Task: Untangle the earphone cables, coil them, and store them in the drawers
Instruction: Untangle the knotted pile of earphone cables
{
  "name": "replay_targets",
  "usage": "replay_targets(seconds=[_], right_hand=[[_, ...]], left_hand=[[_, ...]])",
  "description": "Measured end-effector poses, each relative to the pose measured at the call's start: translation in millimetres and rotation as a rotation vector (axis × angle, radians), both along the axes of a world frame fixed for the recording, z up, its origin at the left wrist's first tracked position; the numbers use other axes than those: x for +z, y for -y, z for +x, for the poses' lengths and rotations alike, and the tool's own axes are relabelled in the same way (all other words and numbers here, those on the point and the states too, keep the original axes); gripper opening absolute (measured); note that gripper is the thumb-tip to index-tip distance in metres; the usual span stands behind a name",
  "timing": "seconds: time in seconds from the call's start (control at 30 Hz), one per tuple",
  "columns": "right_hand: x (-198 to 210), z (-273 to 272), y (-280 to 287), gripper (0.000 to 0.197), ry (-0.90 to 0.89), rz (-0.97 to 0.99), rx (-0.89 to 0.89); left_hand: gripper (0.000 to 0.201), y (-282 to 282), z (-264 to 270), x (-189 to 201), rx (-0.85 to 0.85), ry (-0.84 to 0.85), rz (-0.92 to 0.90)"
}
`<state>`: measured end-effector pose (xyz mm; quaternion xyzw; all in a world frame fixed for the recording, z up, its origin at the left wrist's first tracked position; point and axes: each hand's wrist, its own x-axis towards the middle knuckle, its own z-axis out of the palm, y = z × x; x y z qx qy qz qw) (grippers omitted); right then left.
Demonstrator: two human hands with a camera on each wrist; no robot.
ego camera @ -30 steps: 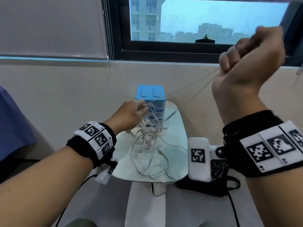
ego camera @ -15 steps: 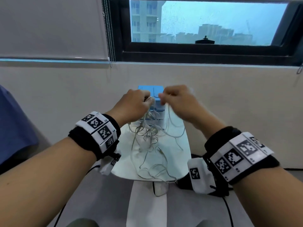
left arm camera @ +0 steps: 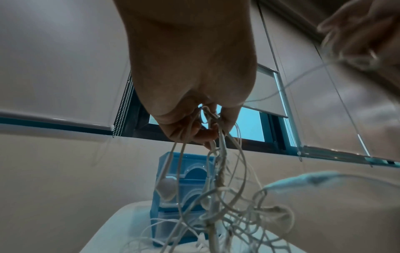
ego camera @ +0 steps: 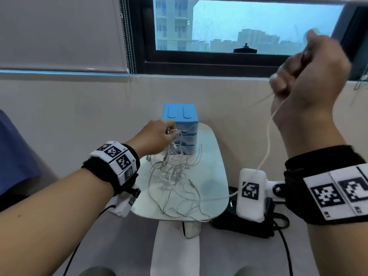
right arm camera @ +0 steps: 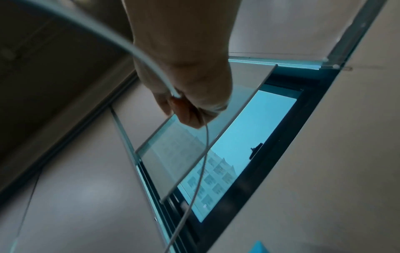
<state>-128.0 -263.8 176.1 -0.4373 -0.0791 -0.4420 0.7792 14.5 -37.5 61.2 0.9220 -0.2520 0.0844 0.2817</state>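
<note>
Head view: left hand (ego camera: 154, 137) grips tangled cables (ego camera: 175, 172).

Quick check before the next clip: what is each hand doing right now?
Left hand: grip closed on the tangled earphone cables, above the table.
Right hand: raised high, grip pinching one white cable.

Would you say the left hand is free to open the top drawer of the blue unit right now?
Probably not: the left hand is right in front of the drawers, but it grips the cable tangle, which hangs across the drawer fronts.
</note>
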Motion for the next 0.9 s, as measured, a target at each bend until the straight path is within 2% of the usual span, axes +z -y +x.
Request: replay_targets(seconds=[0.1, 0.13, 0.23, 0.3, 0.4, 0.47, 0.6, 0.63, 0.67, 0.7, 0.73, 0.8, 0.83, 0.9], right_hand=[[-21, 10, 0, 0.019, -0.334, -0.272, -0.129], [-31, 14, -1, 0.021, -0.455, -0.375, -0.129], [-61, 21, -15, 0.034, -0.772, -0.729, 0.008], [-80, 24, -31, 0.041, -0.89, -0.972, 0.129], [-104, 28, -53, 0.042, -0.971, -1.236, 0.184], [-114, 28, -64, 0.035, -0.939, -1.169, 0.34], [-112, 28, -69, 0.029, -0.91, -0.613, 0.683], [-109, 28, -69, 0.038, -0.917, -0.551, 0.72], [-109, 29, -70, 0.049, -0.933, -0.572, 0.716], [-108, 30, -72, 0.056, -0.95, -0.675, 0.668], [-108, 28, -75, 0.054, -0.956, -0.805, 0.605], [-109, 26, -80, 0.031, -0.932, -0.952, 0.542], [-110, 25, -81, 0.023, -0.916, -0.949, 0.562], [-111, 25, -79, 0.019, -0.886, -0.884, 0.604]], left_hand=[[0.018, 1, -5, 8, -0.001, -0.032, -0.06], [0.018, 1, -6, 10, 0.0, -0.032, -0.072], [0.016, 4, -15, 14, 0.011, -0.018, -0.099], [0.014, 7, -21, 13, 0.011, -0.008, -0.12], [0.018, 10, -29, 4, 0.025, 0.013, -0.132], [0.018, 8, -31, -7, 0.021, -0.023, -0.138], [0.029, 0, -34, -25, 0.027, -0.103, -0.182], [0.03, -1, -35, -25, 0.039, -0.096, -0.183], [0.029, -2, -35, -25, 0.048, -0.082, -0.157], [0.026, -2, -37, -23, 0.048, -0.046, -0.093], [0.022, -1, -40, -22, 0.053, 0.001, 0.003], [0.012, 4, -44, -19, 0.086, 0.062, 0.117], [0.013, 5, -45, -17, 0.113, 0.075, 0.121], [0.014, 7, -43, -18, 0.151, 0.096, 0.118]])
